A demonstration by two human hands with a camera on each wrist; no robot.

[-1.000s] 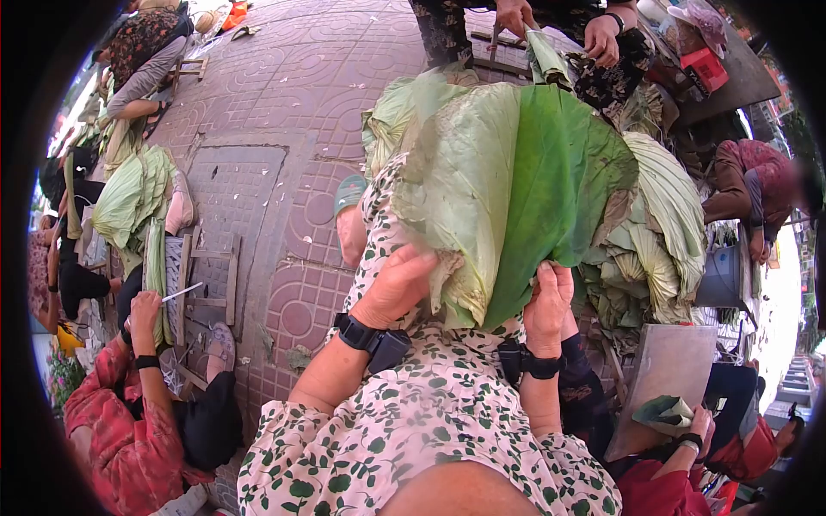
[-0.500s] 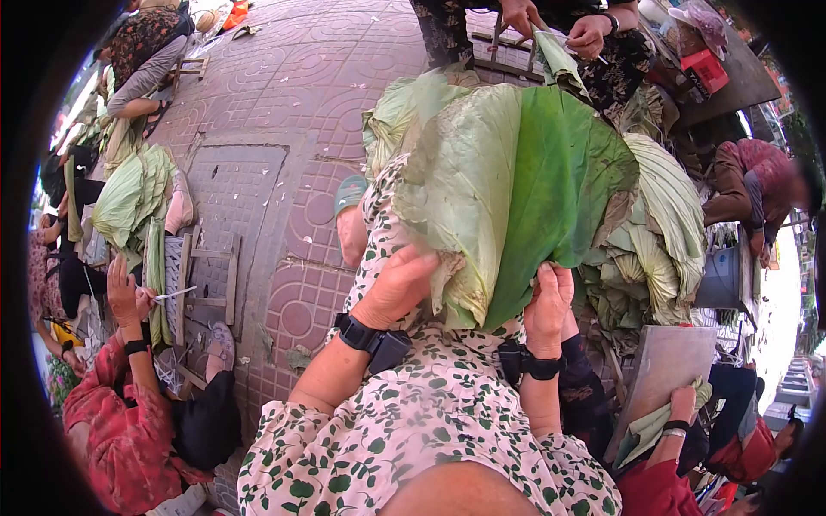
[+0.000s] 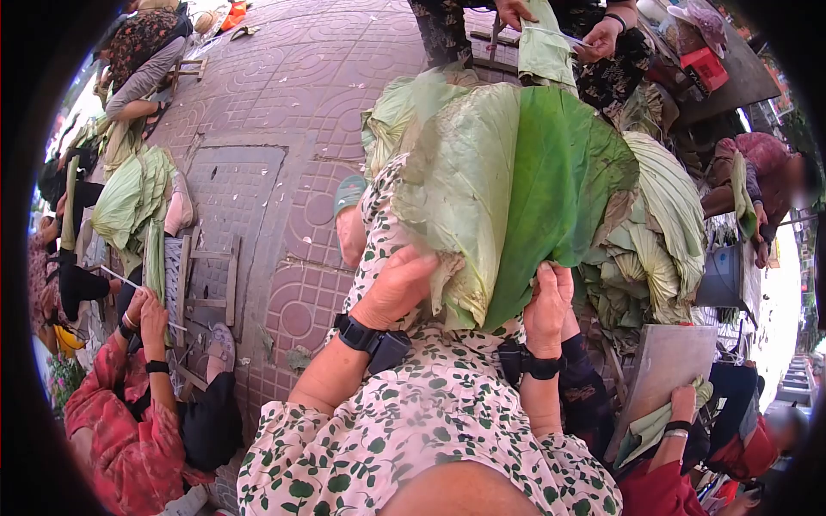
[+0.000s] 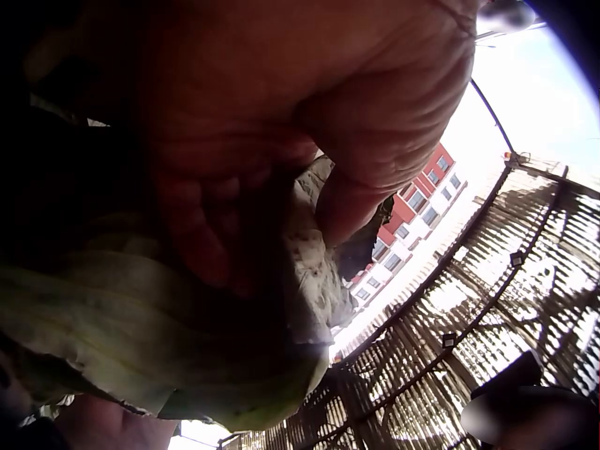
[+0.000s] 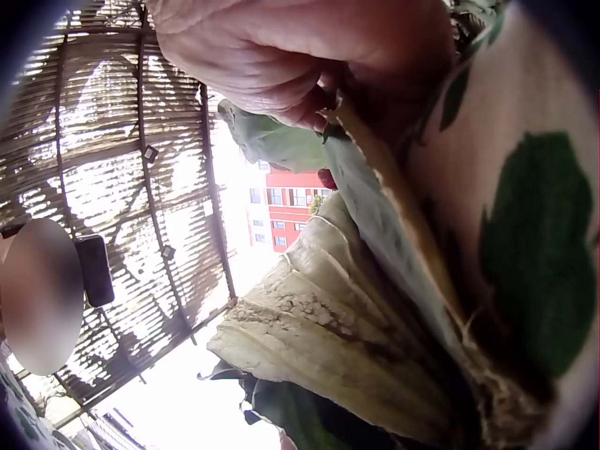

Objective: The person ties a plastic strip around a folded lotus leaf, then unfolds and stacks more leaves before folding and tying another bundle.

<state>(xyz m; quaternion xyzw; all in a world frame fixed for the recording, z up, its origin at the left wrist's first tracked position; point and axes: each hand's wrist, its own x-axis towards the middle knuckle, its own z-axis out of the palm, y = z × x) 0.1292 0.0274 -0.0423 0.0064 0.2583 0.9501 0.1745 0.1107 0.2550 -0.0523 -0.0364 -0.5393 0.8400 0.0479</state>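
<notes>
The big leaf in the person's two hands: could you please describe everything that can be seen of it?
The big leaf looks thin and pliable. Its left part is pale and veined, its middle smooth and bright green, and its right part darker with a brown, dry-looking edge. It is spread out in front of the patterned dress. The left hand pinches its ragged lower left edge; the right hand pinches its lower right edge. Whether it is one folded leaf or several overlapping, I cannot tell.
</notes>
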